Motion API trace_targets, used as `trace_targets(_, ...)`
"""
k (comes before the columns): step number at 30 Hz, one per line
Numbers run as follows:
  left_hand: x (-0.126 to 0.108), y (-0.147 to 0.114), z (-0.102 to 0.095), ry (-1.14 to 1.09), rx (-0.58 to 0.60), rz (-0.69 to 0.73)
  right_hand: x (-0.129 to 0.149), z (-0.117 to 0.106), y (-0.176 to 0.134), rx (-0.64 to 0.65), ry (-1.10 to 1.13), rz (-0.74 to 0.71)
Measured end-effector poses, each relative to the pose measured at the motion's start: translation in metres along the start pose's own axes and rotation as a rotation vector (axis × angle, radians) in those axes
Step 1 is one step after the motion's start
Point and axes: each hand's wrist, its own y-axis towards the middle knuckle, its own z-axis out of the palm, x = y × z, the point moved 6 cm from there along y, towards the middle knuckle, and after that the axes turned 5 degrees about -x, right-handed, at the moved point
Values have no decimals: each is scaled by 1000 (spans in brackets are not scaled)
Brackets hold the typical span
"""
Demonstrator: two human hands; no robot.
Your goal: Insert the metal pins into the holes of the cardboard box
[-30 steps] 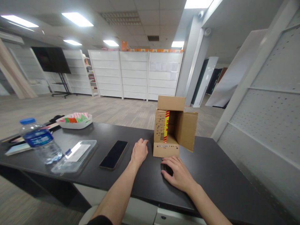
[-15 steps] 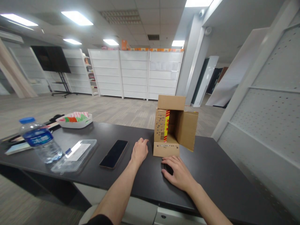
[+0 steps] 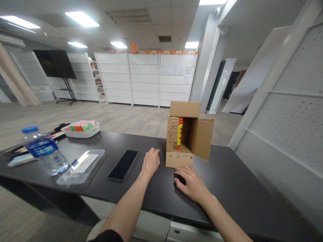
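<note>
My left hand (image 3: 150, 162) rests on the dark desk with its fingers curled under and the thumb out to the right; I see nothing in it. A black phone (image 3: 123, 165) lies flat to its left. Before me an open cardboard box (image 3: 172, 134) stands on its side, flaps spread, its opening facing me. Just below its lower flap, my right hand (image 3: 191, 183) curves over a small black thing (image 3: 181, 179) on the desk. Most of that thing is hidden under the palm and fingers, so its kind is unclear.
On the left of the desk (image 3: 227, 188) are a water bottle (image 3: 45, 151) with a blue cap, a clear plastic case (image 3: 84, 168) and a white tray (image 3: 83, 133) of colourful packets. A perforated white panel (image 3: 290, 127) rises on the right.
The view has shifted very slightly. Both hands, the box and the phone stay in the same places.
</note>
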Motion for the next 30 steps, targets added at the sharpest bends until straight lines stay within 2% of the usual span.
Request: trace_targets(30, -1, 0, -2, 7, -6, 3, 5, -2, 1, -11, -45, -55)
